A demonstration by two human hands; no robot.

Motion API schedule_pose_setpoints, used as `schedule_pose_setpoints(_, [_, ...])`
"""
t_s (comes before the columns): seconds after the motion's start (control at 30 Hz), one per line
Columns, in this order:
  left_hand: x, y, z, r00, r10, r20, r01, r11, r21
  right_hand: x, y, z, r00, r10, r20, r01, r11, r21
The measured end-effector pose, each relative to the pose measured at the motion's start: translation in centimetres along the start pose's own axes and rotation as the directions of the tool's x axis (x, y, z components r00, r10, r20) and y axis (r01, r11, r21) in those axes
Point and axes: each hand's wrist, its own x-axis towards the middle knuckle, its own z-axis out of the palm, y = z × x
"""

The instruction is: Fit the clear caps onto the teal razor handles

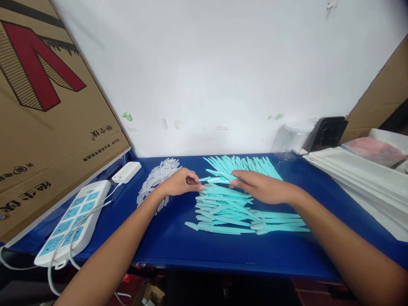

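Turquoise eyebrow razors (pixel 223 206) lie in a loose, overlapping stack in front of me. My right hand (pixel 255 183) is closed around the handles of a few eyebrow razors (pixel 219 174), their heads pointing left above the stack. At the left end of one of them, the thumb and fingers of my left hand (pixel 185 182) are pinched together. Whether a small clear cap is between those fingertips is hidden. Beside my left hand spreads a pile of small translucent caps (pixel 156 180). A further row of turquoise razors (pixel 255 165) lies behind my right hand.
On the left, a white power strip (pixel 73 221) with cables and a white adapter (pixel 126 172) rest on the blue table (pixel 178 250). A large cardboard box (pixel 63 127) stands behind them. At right are a clear jar (pixel 291 140), a black tray (pixel 328 132) and stacked white sheets (pixel 366 174).
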Motion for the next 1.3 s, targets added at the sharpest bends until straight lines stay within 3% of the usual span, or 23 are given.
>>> schedule_pose_setpoints(0.1, [0.0,-0.2,-0.6,1.0,0.002,-0.02,-0.002,0.999,0.032,0.2,0.1,-0.1,1.0,-0.025,-0.013,0.026,0.996,0.087])
schedule_pose_setpoints(0.2, [-0.4,-0.8,-2.4,0.988,-0.009,-0.157,0.028,0.992,0.12,0.5,0.4,0.1,0.993,-0.029,-0.114,0.041,0.994,0.103])
schedule_pose_setpoints(0.3, [-1.4,-2.1,-4.8,0.923,-0.047,-0.382,0.196,0.912,0.362,1.0,0.8,0.5,0.974,-0.028,-0.225,0.035,0.999,0.028])
schedule_pose_setpoints(0.33, [-1.8,-2.6,-5.6,0.914,-0.064,-0.401,0.248,0.869,0.427,1.1,0.9,0.6,0.968,-0.032,-0.249,0.033,0.999,0.0])
schedule_pose_setpoints(0.47, [-2.6,-3.8,-7.0,0.949,-0.165,-0.267,0.278,0.839,0.468,1.4,1.5,0.9,0.963,-0.045,-0.268,0.031,0.998,-0.057])
schedule_pose_setpoints(0.67, [-1.9,-4.4,-5.8,0.983,-0.12,-0.142,0.17,0.891,0.421,1.6,1.9,1.2,0.969,-0.027,-0.247,0.02,0.999,-0.032])
schedule_pose_setpoints(0.93, [-1.5,-3.1,-4.6,0.974,-0.196,-0.115,0.225,0.905,0.361,1.7,1.4,1.3,0.972,-0.062,-0.225,0.071,0.997,0.033])
schedule_pose_setpoints(1.13, [-1.2,-3.3,-3.9,0.984,-0.138,-0.111,0.169,0.92,0.354,1.7,1.5,1.4,0.979,-0.049,-0.2,0.067,0.994,0.084])
schedule_pose_setpoints(1.3, [-0.5,-2.5,-3.1,0.984,-0.043,-0.171,0.073,0.983,0.171,1.8,1.5,1.3,0.977,-0.059,-0.205,0.078,0.993,0.084])
